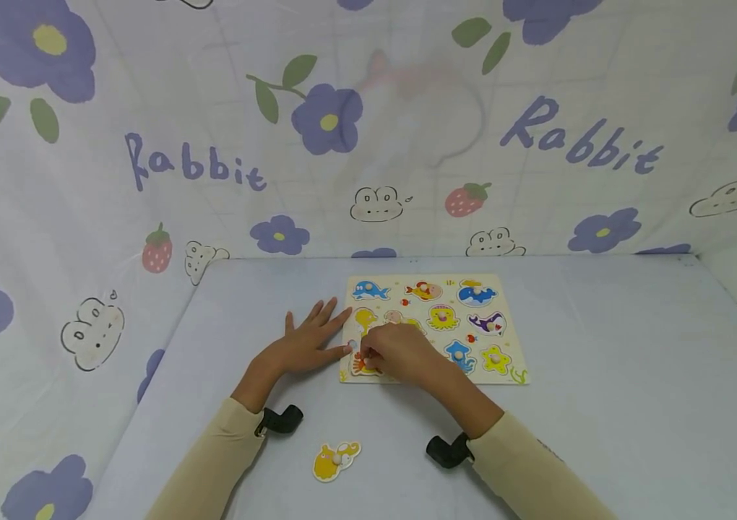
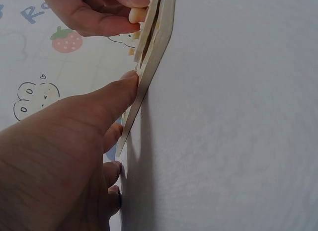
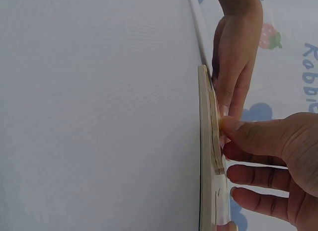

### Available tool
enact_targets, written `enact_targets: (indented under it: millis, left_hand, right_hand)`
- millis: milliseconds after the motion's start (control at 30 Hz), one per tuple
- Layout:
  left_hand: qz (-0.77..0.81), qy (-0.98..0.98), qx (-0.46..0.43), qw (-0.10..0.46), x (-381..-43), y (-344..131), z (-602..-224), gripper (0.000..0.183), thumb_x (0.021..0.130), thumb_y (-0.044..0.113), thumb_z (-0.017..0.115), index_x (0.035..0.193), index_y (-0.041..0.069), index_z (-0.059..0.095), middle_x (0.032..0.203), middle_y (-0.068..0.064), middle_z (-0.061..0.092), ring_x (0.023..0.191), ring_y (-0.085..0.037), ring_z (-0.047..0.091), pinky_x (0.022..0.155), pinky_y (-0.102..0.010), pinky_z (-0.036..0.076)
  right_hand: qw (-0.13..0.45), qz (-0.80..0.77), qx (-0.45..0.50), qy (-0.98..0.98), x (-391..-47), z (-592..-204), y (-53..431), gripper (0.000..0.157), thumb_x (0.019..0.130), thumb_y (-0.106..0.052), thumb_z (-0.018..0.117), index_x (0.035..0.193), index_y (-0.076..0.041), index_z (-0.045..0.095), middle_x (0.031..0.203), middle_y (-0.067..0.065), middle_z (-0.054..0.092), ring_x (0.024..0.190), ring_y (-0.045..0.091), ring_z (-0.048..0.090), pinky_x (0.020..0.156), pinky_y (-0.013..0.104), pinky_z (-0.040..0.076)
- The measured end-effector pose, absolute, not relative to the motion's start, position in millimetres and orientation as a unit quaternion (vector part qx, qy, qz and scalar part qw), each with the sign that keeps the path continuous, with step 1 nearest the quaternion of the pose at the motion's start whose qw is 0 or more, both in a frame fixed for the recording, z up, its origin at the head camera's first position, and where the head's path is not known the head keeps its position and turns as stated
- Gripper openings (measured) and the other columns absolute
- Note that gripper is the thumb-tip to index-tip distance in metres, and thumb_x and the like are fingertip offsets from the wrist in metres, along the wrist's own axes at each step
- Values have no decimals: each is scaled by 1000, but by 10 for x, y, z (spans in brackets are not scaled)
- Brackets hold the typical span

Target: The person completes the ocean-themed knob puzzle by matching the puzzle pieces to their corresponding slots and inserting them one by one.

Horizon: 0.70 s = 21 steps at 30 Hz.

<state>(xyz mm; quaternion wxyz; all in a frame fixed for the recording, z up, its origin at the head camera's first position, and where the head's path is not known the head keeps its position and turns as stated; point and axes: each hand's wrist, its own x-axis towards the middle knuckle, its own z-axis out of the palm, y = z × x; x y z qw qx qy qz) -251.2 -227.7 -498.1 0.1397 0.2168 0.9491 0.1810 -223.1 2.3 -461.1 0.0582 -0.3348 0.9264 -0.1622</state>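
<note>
A wooden sea-animal puzzle board [image 1: 515, 345] lies on the table. At its lower left corner my right hand [image 1: 402, 352] pinches the small round knob [image 2: 136, 15] of an orange-red crab piece [image 1: 359, 365], mostly covered by the fingers. From the right wrist view, that piece's edge [image 3: 215, 136] sits proud of the board, slightly tilted. My left hand [image 1: 306, 345] rests along the board's left edge with fingers spread, its thumb touching the edge near the crab piece. Knobbed pieces such as a blue squid [image 1: 459, 355], yellow starfish [image 1: 496, 360] and yellow octopus [image 1: 443, 318] sit on the board.
A loose yellow-and-white knobbed piece [image 1: 326, 465] lies on the table between my forearms. Black wrist mounts [image 1: 285, 419] stick out inward from both sleeves. A printed curtain [image 1: 316, 195] with flowers and rabbits hangs behind the table and at its sides.
</note>
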Motion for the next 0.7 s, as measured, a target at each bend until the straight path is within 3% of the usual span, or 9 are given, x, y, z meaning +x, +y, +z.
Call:
enact_targets:
  millis: [133, 700]
  left_hand:
    - [176, 950, 214, 142, -2507, -2276, -4970, 78, 100, 63, 49, 163, 30, 18, 170, -7, 2, 156, -32, -3, 111, -75, -10]
    - [168, 951, 213, 146, -2492, -2262, -4939, 78, 100, 61, 50, 164, 29, 18, 170, -7, 2, 156, -33, -2, 111, -75, -9]
  right_hand:
    - [54, -167, -338, 925, -2219, -4612, 14, 8, 91, -17, 78, 99, -16, 78, 89, -6, 72, 76, 9, 57, 74, 24, 51]
    - [38, -162, -342, 925, -2222, -4667, -11, 6, 90, -18, 79, 96, -17, 79, 80, -10, 67, 71, 9, 54, 67, 24, 47]
